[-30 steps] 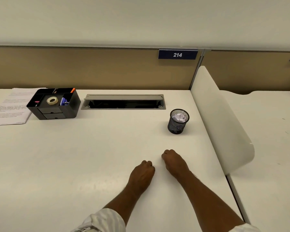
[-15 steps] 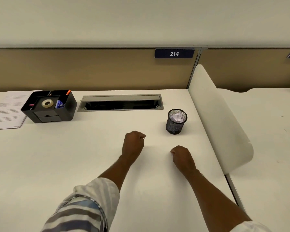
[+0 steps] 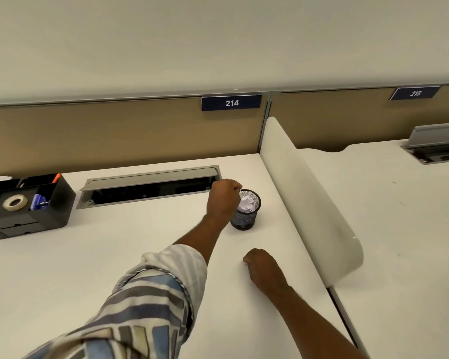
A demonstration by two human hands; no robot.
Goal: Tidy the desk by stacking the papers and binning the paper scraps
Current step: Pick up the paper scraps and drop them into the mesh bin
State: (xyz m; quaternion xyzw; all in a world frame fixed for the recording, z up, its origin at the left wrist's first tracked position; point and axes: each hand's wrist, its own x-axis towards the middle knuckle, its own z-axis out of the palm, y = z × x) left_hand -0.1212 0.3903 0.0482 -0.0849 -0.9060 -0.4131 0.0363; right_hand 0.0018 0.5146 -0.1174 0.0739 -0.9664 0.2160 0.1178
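White laminate covers the desk (image 3: 88,255), and toward its far right stands a small black mesh bin (image 3: 246,220), upright and holding a heap of crumpled paper scraps (image 3: 248,204) that rises to about its rim. The left hand (image 3: 222,200) reaches out from a striped sleeve (image 3: 145,301) and hangs at the left edge of the bin's rim. Its fingers are curled tight, and they pinch a small white scrap (image 3: 240,188) just over the opening. The right hand (image 3: 263,265) rests on the desk nearer the person, well apart from the bin, its fingers curled under. A tiny white speck shows at its fingertips, but whether anything is held there cannot be told. Left of the bin, along the far edge, a grey cable hatch (image 3: 151,186) is set into the desk with its lid raised. Further left sits a black desk organiser (image 3: 49,211) holding a roll of tape (image 3: 14,202) and an orange-tipped pen (image 3: 56,177). A curved white divider (image 3: 309,198) runs along the right side of the desk and separates it from the neighbouring desk, which has its own hatch (image 3: 436,143). On the tan partition behind, a dark blue label reads 214 (image 3: 231,102), and another to the right reads 215 (image 3: 415,93).
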